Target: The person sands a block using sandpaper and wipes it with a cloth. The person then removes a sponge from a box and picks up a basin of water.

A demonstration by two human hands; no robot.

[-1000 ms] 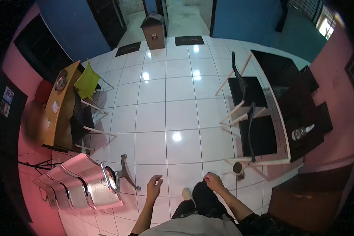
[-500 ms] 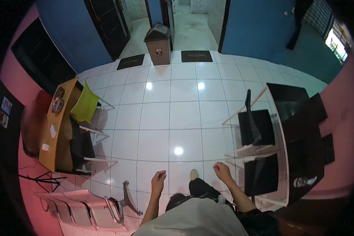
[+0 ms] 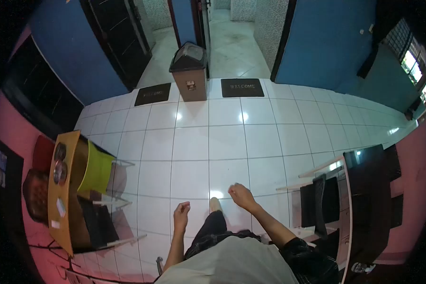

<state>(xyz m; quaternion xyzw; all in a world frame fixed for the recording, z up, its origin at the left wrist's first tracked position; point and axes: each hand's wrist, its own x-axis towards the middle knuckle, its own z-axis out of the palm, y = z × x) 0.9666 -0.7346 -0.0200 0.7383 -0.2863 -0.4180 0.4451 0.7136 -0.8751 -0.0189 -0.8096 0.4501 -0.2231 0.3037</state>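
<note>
My left hand (image 3: 180,217) hangs in front of me at the lower middle of the view, fingers curled in, with nothing visible in it. A little farther forward and to the right, my right hand (image 3: 242,195) is loosely closed, and no object shows in it. Both hands are above the white tiled floor (image 3: 189,173), touching nothing. One light-coloured shoe (image 3: 215,204) shows between them on the tiles.
Ahead, a brown lidded bin (image 3: 189,87) stands between two doorways, near a left doormat (image 3: 153,94) and a right doormat (image 3: 243,88). On the left are a wooden table (image 3: 72,154) and a green chair (image 3: 98,170). Black chairs (image 3: 312,206) flank a dark table (image 3: 371,189) at right.
I have moved forward; the bin, mats and doorways look nearer, and the side furniture has slid down the view. My right hand has swung forward and inward; the metal bench has mostly left view.
</note>
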